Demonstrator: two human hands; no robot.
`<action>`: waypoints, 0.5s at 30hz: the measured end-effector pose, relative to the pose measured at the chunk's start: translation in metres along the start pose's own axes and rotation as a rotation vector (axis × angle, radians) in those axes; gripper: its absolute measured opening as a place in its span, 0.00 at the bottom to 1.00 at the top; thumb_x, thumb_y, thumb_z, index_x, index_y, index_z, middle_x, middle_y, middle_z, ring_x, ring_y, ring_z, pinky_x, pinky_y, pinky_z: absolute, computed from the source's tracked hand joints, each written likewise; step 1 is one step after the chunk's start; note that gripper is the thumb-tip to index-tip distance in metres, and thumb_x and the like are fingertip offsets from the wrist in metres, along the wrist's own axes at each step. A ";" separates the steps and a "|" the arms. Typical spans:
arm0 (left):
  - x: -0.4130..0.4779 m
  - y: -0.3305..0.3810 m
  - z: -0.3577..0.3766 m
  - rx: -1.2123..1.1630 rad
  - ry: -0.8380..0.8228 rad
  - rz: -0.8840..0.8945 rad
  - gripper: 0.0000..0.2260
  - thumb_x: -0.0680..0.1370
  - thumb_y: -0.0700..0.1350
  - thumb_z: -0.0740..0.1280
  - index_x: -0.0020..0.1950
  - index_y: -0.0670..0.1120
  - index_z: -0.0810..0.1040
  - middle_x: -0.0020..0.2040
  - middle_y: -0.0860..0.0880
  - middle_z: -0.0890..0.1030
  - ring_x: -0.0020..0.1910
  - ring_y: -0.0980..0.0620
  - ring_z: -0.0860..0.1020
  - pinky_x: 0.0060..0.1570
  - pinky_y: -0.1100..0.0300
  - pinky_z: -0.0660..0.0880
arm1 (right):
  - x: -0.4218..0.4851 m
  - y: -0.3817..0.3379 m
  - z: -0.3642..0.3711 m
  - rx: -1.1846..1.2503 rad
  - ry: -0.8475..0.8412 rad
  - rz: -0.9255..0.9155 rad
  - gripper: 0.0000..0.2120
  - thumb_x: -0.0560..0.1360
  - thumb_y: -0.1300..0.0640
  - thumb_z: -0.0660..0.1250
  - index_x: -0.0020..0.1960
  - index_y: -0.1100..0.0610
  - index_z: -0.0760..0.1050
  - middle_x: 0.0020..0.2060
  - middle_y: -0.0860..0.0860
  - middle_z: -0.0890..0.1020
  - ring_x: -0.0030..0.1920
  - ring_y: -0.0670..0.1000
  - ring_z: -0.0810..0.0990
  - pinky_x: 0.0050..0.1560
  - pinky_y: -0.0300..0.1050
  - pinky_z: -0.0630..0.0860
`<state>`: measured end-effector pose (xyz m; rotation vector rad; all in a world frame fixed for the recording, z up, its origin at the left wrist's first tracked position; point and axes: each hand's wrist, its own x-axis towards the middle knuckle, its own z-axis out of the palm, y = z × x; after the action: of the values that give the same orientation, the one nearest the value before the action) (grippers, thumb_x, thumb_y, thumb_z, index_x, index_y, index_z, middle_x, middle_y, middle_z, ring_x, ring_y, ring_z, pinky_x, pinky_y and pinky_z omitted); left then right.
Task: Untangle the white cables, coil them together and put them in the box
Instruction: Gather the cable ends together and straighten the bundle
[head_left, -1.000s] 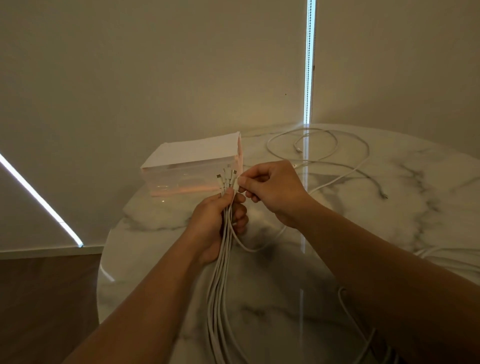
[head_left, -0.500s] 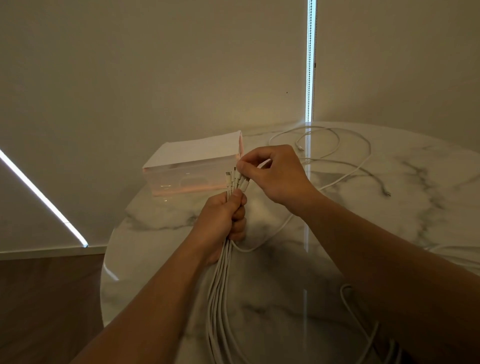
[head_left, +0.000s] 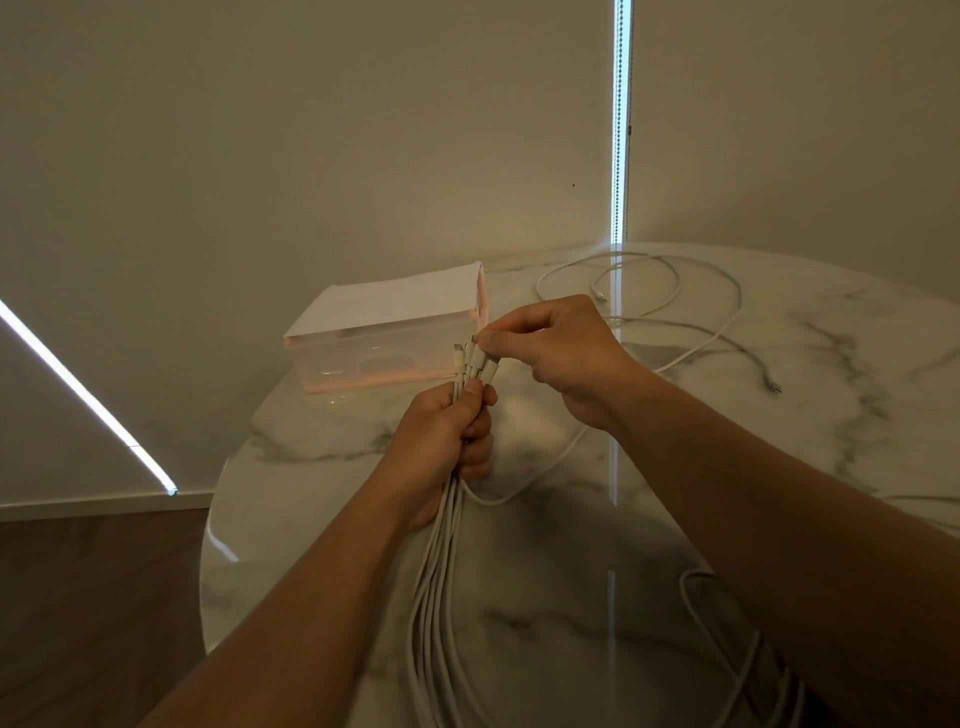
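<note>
On the marble table (head_left: 779, 415) the translucent box (head_left: 384, 338) sits far left and a loose cable (head_left: 675, 291) sprawls behind it. The white cables (head_left: 436, 571) hang bundled from your left hand (head_left: 441, 436), its grip clamped round them just below the plug ends (head_left: 470, 359); your right hand (head_left: 556, 353) pinches one of these. They look light, limp and slippery, so I'd hold firmly near the plugs when coiling.

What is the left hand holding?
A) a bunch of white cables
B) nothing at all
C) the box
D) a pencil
A: the left hand grips a bunch of white cables, with their plugs sticking up above the fist. The box sits apart on the table.
</note>
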<state>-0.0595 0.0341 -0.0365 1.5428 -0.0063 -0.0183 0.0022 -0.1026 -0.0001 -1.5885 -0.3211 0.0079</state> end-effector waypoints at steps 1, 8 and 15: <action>0.000 0.000 0.000 0.001 0.001 0.001 0.12 0.85 0.46 0.54 0.47 0.42 0.71 0.29 0.50 0.62 0.25 0.55 0.58 0.25 0.62 0.57 | -0.001 0.000 -0.001 -0.001 -0.006 0.006 0.02 0.71 0.65 0.74 0.43 0.60 0.85 0.37 0.51 0.85 0.31 0.35 0.77 0.27 0.26 0.66; 0.000 0.000 0.000 -0.015 -0.003 0.005 0.10 0.85 0.46 0.54 0.48 0.43 0.69 0.28 0.51 0.62 0.24 0.55 0.58 0.25 0.63 0.56 | -0.002 0.001 -0.001 -0.040 -0.025 0.012 0.03 0.70 0.63 0.76 0.44 0.60 0.85 0.39 0.53 0.86 0.33 0.39 0.80 0.30 0.32 0.74; 0.002 0.001 -0.001 -0.024 0.062 0.070 0.12 0.85 0.46 0.54 0.44 0.44 0.69 0.29 0.50 0.59 0.24 0.55 0.57 0.24 0.64 0.55 | -0.001 -0.002 -0.002 -0.276 0.007 0.011 0.10 0.68 0.50 0.78 0.37 0.56 0.83 0.32 0.50 0.82 0.26 0.41 0.72 0.29 0.36 0.68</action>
<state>-0.0576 0.0352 -0.0355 1.5175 -0.0105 0.0843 0.0012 -0.1046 0.0015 -1.8631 -0.3177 -0.0350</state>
